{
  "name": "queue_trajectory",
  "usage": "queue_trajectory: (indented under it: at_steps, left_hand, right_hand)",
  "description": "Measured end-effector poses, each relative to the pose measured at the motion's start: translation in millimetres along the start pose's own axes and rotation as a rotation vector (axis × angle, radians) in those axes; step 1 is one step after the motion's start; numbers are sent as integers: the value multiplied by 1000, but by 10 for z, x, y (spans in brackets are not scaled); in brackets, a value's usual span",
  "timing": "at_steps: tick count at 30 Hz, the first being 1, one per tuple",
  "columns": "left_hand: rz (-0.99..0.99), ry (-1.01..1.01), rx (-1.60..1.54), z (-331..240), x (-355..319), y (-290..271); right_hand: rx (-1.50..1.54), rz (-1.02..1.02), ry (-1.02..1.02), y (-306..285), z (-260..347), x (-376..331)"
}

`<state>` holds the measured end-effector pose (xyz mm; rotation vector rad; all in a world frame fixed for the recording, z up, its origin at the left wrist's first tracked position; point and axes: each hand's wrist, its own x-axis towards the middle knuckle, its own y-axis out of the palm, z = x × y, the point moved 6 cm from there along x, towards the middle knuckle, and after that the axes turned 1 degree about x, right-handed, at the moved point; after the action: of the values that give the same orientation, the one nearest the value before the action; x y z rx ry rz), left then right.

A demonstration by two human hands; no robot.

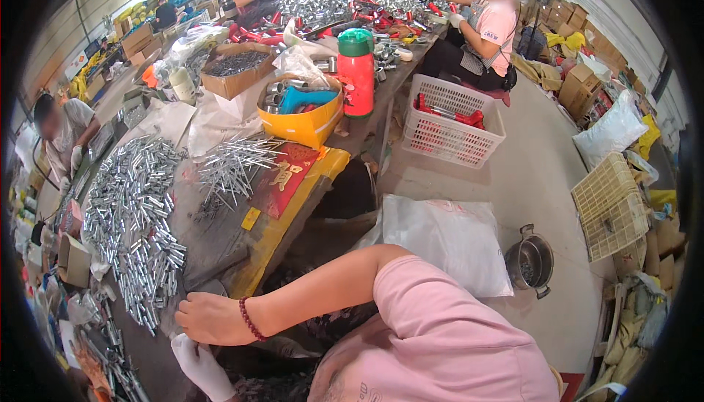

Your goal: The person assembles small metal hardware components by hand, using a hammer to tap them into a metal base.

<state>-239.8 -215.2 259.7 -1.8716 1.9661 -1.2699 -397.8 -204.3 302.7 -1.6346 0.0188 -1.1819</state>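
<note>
My right hand point(214, 319), bare with a dark red bead bracelet point(251, 320) at the wrist, is at the near edge of the table with its fingers curled together. Just below it, my left hand point(199, 365) wears a white glove, its fingers bent and meeting the right fingertips. Anything pinched between them is too small or hidden to make out. Beside both hands lies a large heap of short shiny metal tubes point(136, 219). Farther along the table is a loose pile of long thin metal rods point(233, 170).
A yellow box point(308, 125), a red bottle point(356, 79) with a green lid and a carton of small dark parts point(236, 65) stand farther back. To the right are a white basket point(451, 134), plastic sheeting point(447, 241) and a metal pot point(529, 261). Co-workers sit around the table.
</note>
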Motion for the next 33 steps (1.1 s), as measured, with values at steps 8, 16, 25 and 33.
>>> queue_trajectory:
  at_steps: [8,16,25,33]
  left_hand:
    - [-23,61,120,-337,-21,-82]
    - [-70,91,31,-491,34,-130]
    - [-45,38,21,-406,24,-137]
    - [-58,124,7,-430,45,-120]
  right_hand:
    - [101,292,59,-105,-106,50]
    - [0,199,273,-591,-770,-94]
    - [265,170,349,-751,-618,-217]
    - [205,202,193,-822,-203,-372]
